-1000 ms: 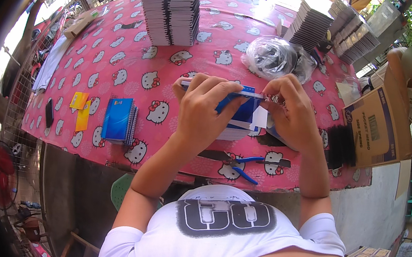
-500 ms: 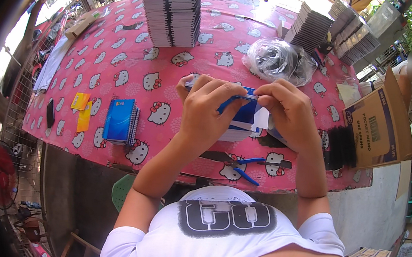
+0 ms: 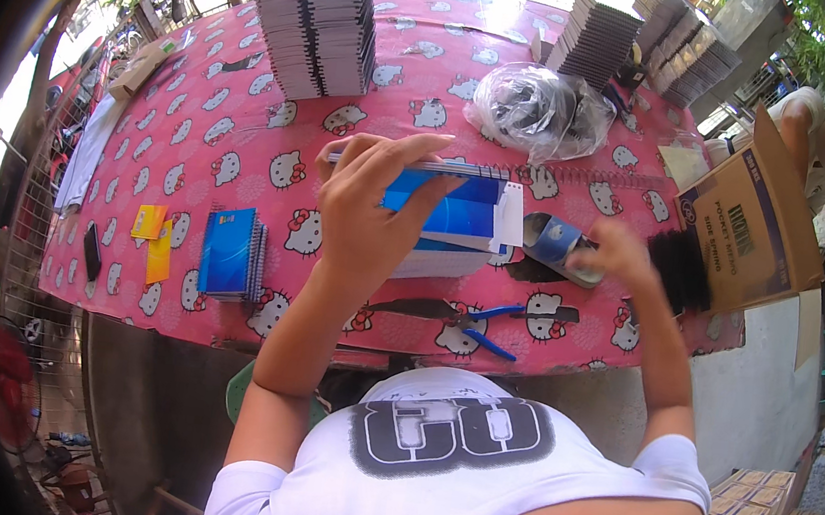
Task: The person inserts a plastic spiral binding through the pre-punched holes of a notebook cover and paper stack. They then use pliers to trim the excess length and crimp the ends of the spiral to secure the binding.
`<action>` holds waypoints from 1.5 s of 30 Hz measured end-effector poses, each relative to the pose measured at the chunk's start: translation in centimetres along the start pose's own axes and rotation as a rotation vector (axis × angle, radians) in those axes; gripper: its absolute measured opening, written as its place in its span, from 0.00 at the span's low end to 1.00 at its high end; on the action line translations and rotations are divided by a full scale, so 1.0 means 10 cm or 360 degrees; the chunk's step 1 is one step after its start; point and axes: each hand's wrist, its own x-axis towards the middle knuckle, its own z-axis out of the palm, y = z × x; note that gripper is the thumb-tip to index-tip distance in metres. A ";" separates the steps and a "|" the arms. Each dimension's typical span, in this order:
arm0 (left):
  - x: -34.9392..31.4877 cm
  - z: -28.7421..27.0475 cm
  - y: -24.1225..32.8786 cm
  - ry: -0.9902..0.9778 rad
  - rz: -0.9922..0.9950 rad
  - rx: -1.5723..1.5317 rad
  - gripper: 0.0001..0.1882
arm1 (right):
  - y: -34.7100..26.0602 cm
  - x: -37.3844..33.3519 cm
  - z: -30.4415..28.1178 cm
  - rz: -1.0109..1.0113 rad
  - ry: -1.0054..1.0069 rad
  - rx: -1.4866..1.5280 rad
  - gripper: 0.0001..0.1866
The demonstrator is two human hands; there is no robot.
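The left hand pinches one thin paper notebook between its thumb and fingers, up above the pink tablecloth. We see the notebook on its edge, and its long side goes left to right. One long, thin, dark wire coil sticks out past its right end, in line with it, and points right.

The right hand looks blurry. I cannot tell if it holds anything. It is near one small blue and grey thing and one bunch of black coils.

Under the notebook is one pile of blue-covered pads. Nearer the person is one pair of blue-handled pliers. On the left are one short stack of blue spiral notebooks, two yellow-orange cards and one black phone. Farther back is one clear plastic bag.
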 end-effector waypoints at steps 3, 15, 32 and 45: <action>-0.02 0.07 -0.08 -0.0124 -0.0014 0.0098 0.16 | 0.28 -0.22 0.83 -0.0129 0.0019 -0.0062 0.28; 0.01 0.08 -0.06 -0.0205 -0.0039 0.0126 0.15 | -0.49 1.03 -0.54 -0.1159 0.1060 0.0661 0.14; 0.01 0.04 -0.15 -0.0093 -0.0105 0.0127 0.18 | -0.96 0.84 -0.95 -0.0940 0.0258 0.1589 0.21; -0.22 -0.14 -0.40 0.0184 -0.0962 -0.1074 0.21 | -1.48 1.07 -0.97 -0.1186 0.0410 0.1128 0.24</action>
